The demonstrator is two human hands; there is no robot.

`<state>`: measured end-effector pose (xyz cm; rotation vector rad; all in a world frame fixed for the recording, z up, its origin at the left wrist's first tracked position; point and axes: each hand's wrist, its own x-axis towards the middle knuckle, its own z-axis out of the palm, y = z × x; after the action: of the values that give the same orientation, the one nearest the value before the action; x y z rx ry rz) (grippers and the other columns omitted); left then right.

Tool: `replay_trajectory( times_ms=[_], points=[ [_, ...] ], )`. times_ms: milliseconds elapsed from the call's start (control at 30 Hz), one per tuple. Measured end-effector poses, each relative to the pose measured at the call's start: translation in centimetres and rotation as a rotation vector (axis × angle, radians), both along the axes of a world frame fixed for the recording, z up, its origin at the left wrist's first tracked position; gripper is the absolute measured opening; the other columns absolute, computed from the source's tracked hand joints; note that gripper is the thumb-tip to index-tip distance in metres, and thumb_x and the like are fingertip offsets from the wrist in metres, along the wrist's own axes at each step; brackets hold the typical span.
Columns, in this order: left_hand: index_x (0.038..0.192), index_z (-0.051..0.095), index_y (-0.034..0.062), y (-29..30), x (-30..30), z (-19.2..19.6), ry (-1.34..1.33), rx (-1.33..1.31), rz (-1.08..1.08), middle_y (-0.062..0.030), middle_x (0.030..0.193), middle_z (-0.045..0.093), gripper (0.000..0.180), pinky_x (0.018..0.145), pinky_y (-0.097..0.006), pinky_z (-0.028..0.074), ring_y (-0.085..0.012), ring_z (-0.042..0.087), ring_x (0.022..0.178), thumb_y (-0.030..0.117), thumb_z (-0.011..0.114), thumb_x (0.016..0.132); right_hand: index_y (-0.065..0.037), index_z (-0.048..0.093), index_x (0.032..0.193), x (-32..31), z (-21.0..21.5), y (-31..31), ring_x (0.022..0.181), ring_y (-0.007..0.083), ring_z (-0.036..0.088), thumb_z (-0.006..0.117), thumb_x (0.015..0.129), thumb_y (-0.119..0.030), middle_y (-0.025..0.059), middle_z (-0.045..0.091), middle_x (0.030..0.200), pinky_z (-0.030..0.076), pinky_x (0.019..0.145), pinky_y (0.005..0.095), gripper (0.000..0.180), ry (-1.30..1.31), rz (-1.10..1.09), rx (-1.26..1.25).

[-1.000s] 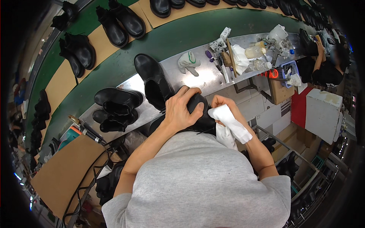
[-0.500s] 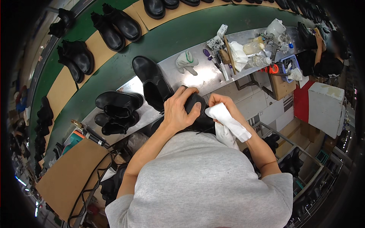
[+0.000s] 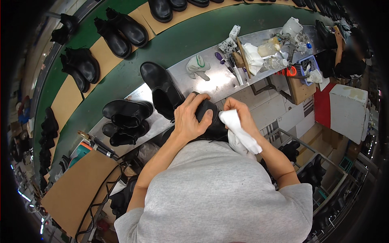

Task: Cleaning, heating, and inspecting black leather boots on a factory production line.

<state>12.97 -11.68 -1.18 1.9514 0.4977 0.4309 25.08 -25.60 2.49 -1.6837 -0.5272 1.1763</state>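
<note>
In front of my chest, my left hand is wrapped around a black leather boot, the thumb and fingers gripping its rounded end. My right hand is closed on a white cloth, whose upper end meets the boot's right side while the rest hangs toward my wrist. The fingertips on the cloth are partly hidden. Just beyond my left hand, another black boot rests on the metal bench ledge. Two more boots lie to the left of it.
A whitish glove, pens, brushes, bottles and a blue basket line the ledge to the right. Behind runs a green conveyor carrying pairs of boots. A co-worker's arm shows at far right. A cardboard sheet sits lower left.
My right hand has shifted slightly, and the cloth's loose end now hangs lower and more bunched. My left hand keeps its grip on the boot.
</note>
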Motion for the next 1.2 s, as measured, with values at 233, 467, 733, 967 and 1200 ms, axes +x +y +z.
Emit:
replay_trajectory(
  times_ms=[233, 467, 733, 967, 1200],
  points=[
    [0.098, 0.06, 0.0044, 0.1, -0.2, 0.1, -0.009, -0.027, 0.005, -0.0141, 0.078, 0.053, 0.039, 0.058, -0.036, 0.045, -0.0329, 0.056, 0.065, 0.031, 0.056, 0.07, -0.006, 0.051, 0.082, 1.8, 0.1, -0.4, 0.056, 0.0024, 0.049, 0.062, 0.08, -0.012, -0.0024, 0.05, 0.067, 0.034, 0.044, 0.0159, 0.013, 0.42, 0.067, -0.01],
    [0.098, 0.06, 0.0043, 0.2, -0.2, -0.1, 0.008, -0.034, -0.013, -0.0143, 0.077, 0.052, 0.039, 0.058, -0.036, 0.044, -0.0327, 0.056, 0.065, 0.031, 0.055, 0.07, -0.007, 0.049, 0.079, 1.9, 0.5, 0.7, 0.052, 0.001, 0.047, 0.066, 0.076, -0.02, -0.0029, 0.05, 0.063, 0.032, 0.041, 0.0156, 0.021, 0.439, 0.129, -0.041],
    [0.097, 0.06, 0.0034, 0.2, -0.2, 0.2, 0.007, -0.044, -0.024, -0.0145, 0.077, 0.052, 0.04, 0.058, -0.036, 0.044, -0.0328, 0.055, 0.064, 0.033, 0.054, 0.072, -0.007, 0.048, 0.077, 2.6, 0.3, 0.7, 0.051, 0.0009, 0.048, 0.065, 0.077, -0.022, -0.0025, 0.05, 0.062, 0.033, 0.041, 0.0157, 0.022, 0.569, 0.197, -0.031],
    [0.097, 0.06, 0.0034, 0.3, -0.2, 0.2, 0.013, -0.05, -0.027, -0.0147, 0.078, 0.053, 0.039, 0.059, -0.036, 0.045, -0.0331, 0.056, 0.065, 0.033, 0.053, 0.072, -0.008, 0.048, 0.076, 2.0, 0.5, 0.9, 0.052, 0.0006, 0.046, 0.063, 0.077, -0.022, -0.0036, 0.049, 0.063, 0.033, 0.042, 0.0154, 0.021, 0.45, 0.184, -0.005],
    [0.098, 0.06, 0.0034, 0.3, -0.2, 0.1, 0.001, -0.052, -0.019, -0.0148, 0.078, 0.053, 0.038, 0.059, -0.036, 0.045, -0.0332, 0.056, 0.065, 0.031, 0.054, 0.071, -0.008, 0.049, 0.077, 1.5, 1.6, 1.3, 0.052, -0.0003, 0.045, 0.064, 0.076, -0.023, -0.0053, 0.047, 0.064, 0.032, 0.043, 0.0148, 0.021, 0.416, 0.132, -0.047]
  ],
)
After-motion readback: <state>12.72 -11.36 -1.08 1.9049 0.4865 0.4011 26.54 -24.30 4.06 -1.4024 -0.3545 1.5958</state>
